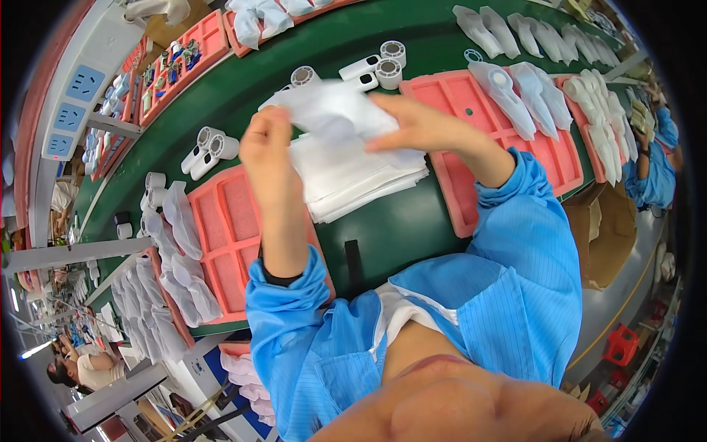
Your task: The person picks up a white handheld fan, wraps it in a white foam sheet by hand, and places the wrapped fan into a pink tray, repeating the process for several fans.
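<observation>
My left hand [269,155] and my right hand [420,121] both grip one thin white bag [331,107], held up between them above a stack of white bags [353,177] lying on the green conveyor belt [383,228]. Each hand pinches one side of the bag. Both forearms are in blue sleeves. White plastic parts with round ends [375,70] lie on the belt just beyond my hands.
Pink foam trays sit left [228,228] and right [471,103] of the stack; the right one holds bagged white parts [515,96]. More bagged parts [180,250] lie at the left. Another person in blue [652,169] works at the far right. A cardboard box [607,228] stands beside the belt.
</observation>
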Motion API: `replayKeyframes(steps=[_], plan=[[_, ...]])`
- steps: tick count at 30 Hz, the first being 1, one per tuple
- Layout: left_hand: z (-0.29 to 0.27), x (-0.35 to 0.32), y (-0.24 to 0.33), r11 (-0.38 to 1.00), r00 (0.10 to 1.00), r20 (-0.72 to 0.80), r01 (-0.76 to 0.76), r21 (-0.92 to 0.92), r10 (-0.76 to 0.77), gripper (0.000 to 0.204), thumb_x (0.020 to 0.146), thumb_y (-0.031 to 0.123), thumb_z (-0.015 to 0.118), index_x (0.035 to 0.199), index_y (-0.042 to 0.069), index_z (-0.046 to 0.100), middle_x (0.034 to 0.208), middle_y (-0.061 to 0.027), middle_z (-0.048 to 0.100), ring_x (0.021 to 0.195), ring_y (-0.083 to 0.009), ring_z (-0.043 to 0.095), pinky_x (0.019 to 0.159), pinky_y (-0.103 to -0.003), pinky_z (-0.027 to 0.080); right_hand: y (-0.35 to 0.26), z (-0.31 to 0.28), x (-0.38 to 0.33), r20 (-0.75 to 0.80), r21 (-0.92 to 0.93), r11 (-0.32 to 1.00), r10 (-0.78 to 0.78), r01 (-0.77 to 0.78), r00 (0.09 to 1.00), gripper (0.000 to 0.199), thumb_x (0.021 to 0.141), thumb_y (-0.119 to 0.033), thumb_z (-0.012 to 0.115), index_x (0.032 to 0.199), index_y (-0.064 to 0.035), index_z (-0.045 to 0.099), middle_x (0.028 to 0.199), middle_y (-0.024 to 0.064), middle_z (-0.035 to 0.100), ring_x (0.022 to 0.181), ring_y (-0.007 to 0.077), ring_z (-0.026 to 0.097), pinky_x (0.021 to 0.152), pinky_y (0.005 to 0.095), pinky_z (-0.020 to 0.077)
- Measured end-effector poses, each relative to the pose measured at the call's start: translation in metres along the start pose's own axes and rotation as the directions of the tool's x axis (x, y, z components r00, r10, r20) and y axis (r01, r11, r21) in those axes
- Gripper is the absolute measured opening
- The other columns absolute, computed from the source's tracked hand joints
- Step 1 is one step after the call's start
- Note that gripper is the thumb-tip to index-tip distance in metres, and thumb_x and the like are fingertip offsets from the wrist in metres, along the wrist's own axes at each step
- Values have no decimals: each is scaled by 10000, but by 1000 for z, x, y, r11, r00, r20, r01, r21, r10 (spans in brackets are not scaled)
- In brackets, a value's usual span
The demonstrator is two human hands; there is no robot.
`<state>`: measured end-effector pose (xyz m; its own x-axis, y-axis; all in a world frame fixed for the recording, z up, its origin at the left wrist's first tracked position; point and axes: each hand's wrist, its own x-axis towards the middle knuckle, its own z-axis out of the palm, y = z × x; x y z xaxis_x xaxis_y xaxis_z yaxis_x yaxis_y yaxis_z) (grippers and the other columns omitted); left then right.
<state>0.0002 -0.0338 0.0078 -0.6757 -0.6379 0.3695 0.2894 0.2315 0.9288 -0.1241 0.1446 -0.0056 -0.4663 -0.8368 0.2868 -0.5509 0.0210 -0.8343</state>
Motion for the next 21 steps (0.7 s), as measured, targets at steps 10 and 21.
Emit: replayKeyframes(steps=[10, 21], plan=[[80, -23, -81, 817, 920, 391, -248, 520, 31, 265, 757, 266, 741, 848, 46, 625, 870, -112, 590, 775, -273, 600, 642, -369, 475, 188, -133, 75, -529, -454, 669, 329, -589, 782, 435, 785, -266, 701, 1109, -11, 565, 999, 200, 639, 912, 344, 616, 815, 369, 489], [88, -40, -116, 722, 906, 419, -252, 644, -58, 161, 743, 248, 726, 814, 122, 655, 821, -93, 604, 739, -281, 614, 638, -376, 475, 210, -93, 77, -112, -51, 945, 317, -324, 942, 540, 709, -141, 703, 1215, -31, 547, 1080, 100, 623, 894, 213, 612, 828, 312, 485]])
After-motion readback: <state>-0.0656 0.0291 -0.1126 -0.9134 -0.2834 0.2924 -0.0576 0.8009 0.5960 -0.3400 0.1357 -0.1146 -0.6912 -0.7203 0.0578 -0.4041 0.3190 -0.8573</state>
